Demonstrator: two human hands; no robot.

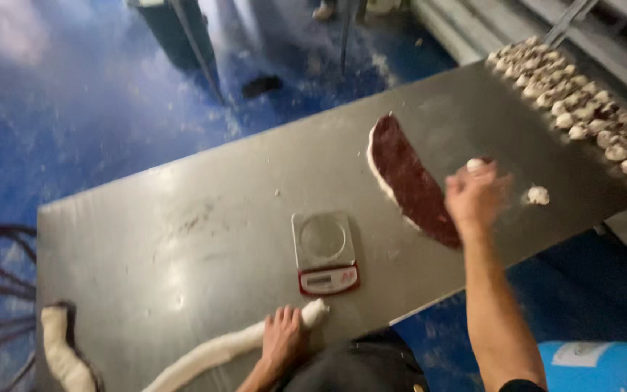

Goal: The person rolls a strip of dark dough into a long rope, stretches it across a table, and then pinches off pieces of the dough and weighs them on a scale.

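Here my left hand [282,340] presses flat, fingers loose, on the long white dough rope [212,352] at the steel table's [183,218] near edge, while my right hand [475,196] pinches a small dough ball [476,165] beyond the red-trimmed scale [324,252].

scale [324,252]: 1 | dough ropes [212,352]: 2 | hands [474,197]: 2

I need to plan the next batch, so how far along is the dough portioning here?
Done: many small dough pieces sit in rows at the table's far right end. In hand: the right hand holds one small piece near another loose piece; the left hand rests on a long dough rope. Left: that rope, the dark-filled strip, and a further length at the left edge. The scale is bare.
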